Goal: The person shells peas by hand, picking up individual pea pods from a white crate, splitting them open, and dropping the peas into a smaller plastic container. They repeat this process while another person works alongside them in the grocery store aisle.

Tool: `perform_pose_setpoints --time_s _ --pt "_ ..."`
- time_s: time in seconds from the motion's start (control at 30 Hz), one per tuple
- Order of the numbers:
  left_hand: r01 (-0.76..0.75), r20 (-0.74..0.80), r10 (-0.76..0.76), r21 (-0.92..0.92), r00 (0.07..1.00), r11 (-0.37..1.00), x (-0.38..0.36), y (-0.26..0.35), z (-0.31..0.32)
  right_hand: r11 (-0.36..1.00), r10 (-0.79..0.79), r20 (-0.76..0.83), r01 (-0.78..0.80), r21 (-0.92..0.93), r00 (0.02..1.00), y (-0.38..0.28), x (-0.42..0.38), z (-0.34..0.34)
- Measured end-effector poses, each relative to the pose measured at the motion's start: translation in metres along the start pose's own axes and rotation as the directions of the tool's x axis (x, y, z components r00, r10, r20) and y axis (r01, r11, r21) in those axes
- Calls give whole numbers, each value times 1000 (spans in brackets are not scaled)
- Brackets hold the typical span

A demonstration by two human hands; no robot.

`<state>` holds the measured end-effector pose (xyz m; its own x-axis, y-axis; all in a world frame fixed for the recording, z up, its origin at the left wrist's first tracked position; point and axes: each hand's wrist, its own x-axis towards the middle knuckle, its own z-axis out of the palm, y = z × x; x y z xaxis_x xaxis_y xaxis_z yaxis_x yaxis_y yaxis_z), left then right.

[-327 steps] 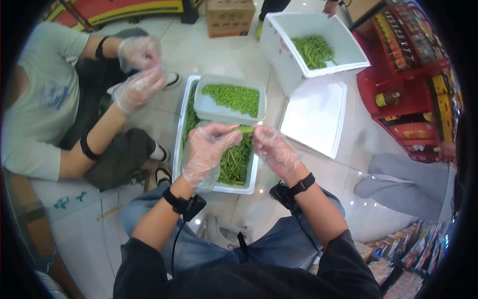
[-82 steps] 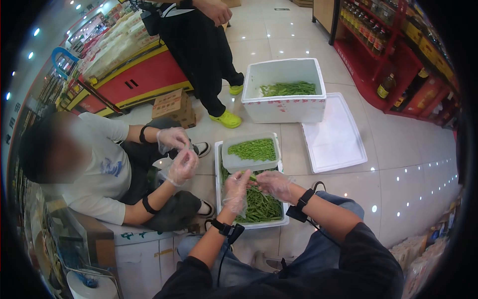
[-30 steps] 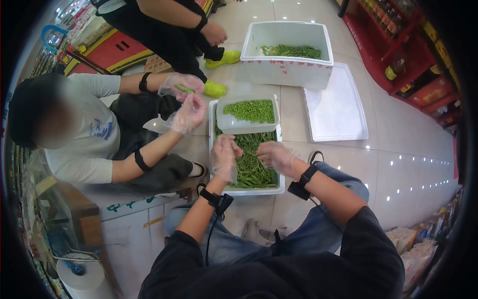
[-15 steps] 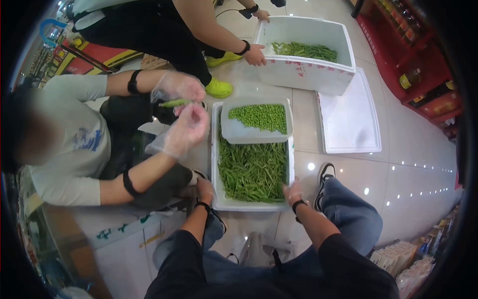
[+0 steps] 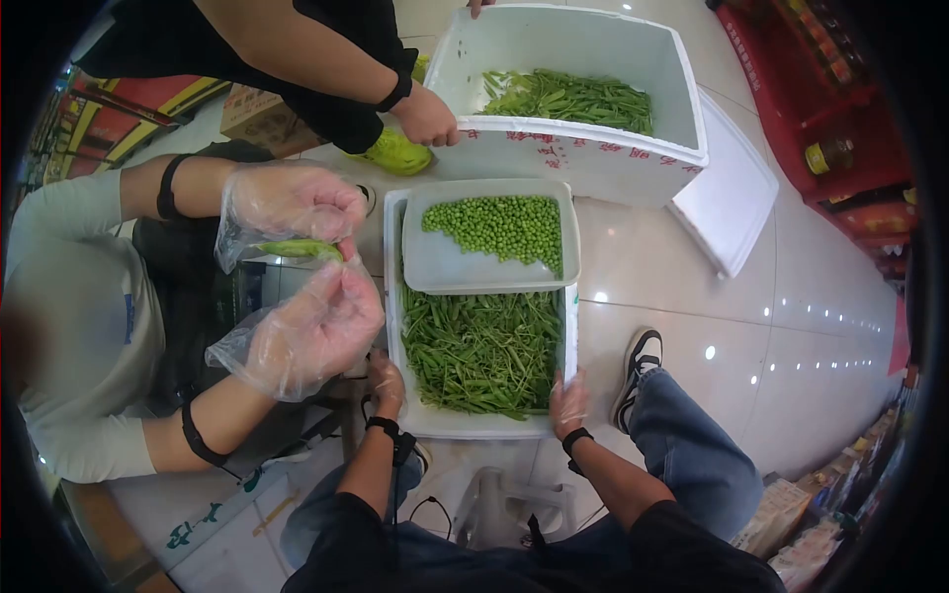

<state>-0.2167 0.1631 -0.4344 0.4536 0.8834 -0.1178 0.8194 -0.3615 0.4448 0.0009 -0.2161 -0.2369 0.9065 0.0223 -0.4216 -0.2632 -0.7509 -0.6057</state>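
My left hand (image 5: 387,386), in a clear glove, grips the near left corner of a white foam box (image 5: 481,425). On the near right side of that box, my gloved right hand (image 5: 568,403) is closed on the rim. Green pea pods (image 5: 479,351) fill the box in a tangled heap. Over its far half rests a translucent plastic tub (image 5: 423,259), partly filled with shelled green peas (image 5: 504,225). The undersides of both my hands are hidden by the box walls.
A person at left holds a pea pod (image 5: 300,248) in gloved hands. Another person's hand (image 5: 425,116) grips a larger foam box (image 5: 613,163) containing more pods. Its white lid (image 5: 736,193) lies partly under it. A grey stool (image 5: 489,514) stands below me; red shelves (image 5: 850,198) line the right.
The larger foam box has come nearer, close to the far end of mine, and its lid has turned. The view has shifted. Both my hands stay on the smaller box.
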Motion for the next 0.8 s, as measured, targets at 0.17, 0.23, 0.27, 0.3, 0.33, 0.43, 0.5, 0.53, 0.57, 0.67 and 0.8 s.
perform_pose_setpoints --time_s 0.17,0.23,0.27,0.3,0.33,0.43,0.5,0.53,0.57,0.67,0.8 --pt "188 4 -191 -195 982 963 7 106 -69 999 -17 -51 18 31 999 -4 -3 7" --pt "234 3 -240 -234 971 944 21 65 -41 999 -8 -57 10 34 998 -9 -7 10" --pt "36 -18 -38 -77 999 996 31 37 -23 999 -1 -67 4 42 998 -12 -6 11" --pt "-166 -6 167 82 986 983 34 38 -23 999 -1 -66 3 37 998 -11 -6 12" --pt "-163 -6 164 80 986 983 32 36 -26 999 3 -69 0 43 998 -11 -6 15" --pt "-159 19 159 5 987 987 28 102 -79 999 42 -67 -40 37 997 -23 -11 18" --pt "-155 54 155 7 986 988 31 117 -85 997 76 -62 -74 26 995 -24 -15 21" --pt "-153 66 152 7 986 988 32 123 -88 999 23 -102 -20 38 994 -21 -16 25" --pt "-99 84 100 -9 991 995 36 128 -86 998 -28 -142 35 50 990 -19 -16 27" --pt "-164 11 166 -105 986 981 50 108 -64 1000 7 -172 -6 11 985 -19 -20 39" --pt "-384 -106 380 -26 919 923 77 54 -26 997 73 -145 -72 16 987 -30 -30 38"
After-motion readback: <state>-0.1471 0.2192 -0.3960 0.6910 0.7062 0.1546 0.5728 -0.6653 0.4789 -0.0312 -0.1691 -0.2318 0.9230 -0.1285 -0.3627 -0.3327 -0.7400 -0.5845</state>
